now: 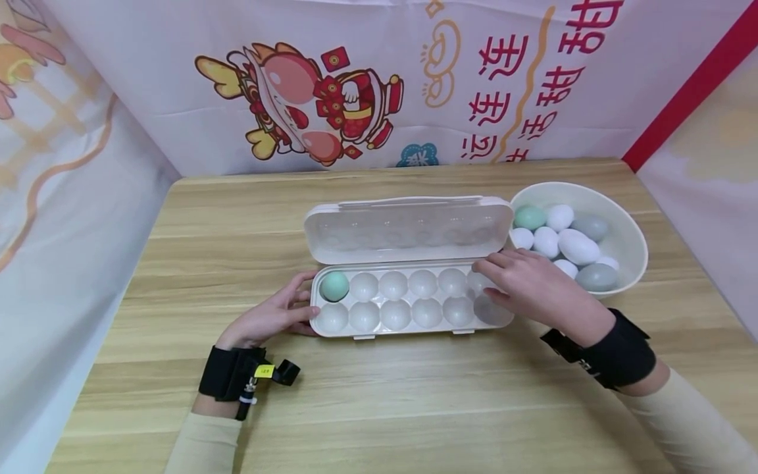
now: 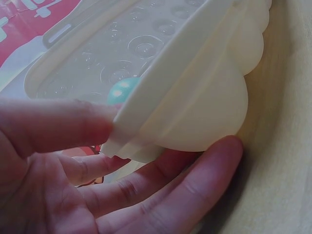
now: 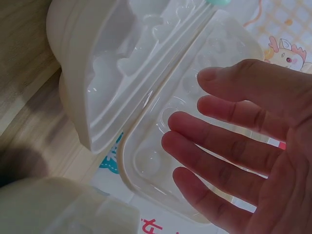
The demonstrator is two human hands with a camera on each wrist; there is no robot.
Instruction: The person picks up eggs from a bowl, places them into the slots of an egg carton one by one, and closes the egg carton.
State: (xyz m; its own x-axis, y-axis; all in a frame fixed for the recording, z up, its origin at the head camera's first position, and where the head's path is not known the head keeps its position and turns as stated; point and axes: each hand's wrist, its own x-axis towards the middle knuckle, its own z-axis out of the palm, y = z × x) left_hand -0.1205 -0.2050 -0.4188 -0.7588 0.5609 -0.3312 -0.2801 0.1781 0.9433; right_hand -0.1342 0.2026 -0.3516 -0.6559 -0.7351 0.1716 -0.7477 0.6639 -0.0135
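A white plastic egg box (image 1: 414,330) lies on the table with its translucent lid (image 1: 331,253) raised at the back. One green egg (image 1: 334,287) sits in its back left cup; the other cups in sight hold no egg. My left hand (image 1: 266,319) grips the box's left end, thumb at the rim and fingers under the rounded cup, as the left wrist view shows. Over the right end is my right hand (image 1: 530,283), its fingers loosely extended and slightly spread, holding nothing. It hides part of the right-hand cups in the head view.
A cream bowl (image 1: 632,247) stands at the back right, close by the egg box, with several white, grey and green eggs (image 1: 579,247) in it. A printed cloth (image 1: 166,85) hangs behind the wooden table (image 1: 379,408) and along its sides.
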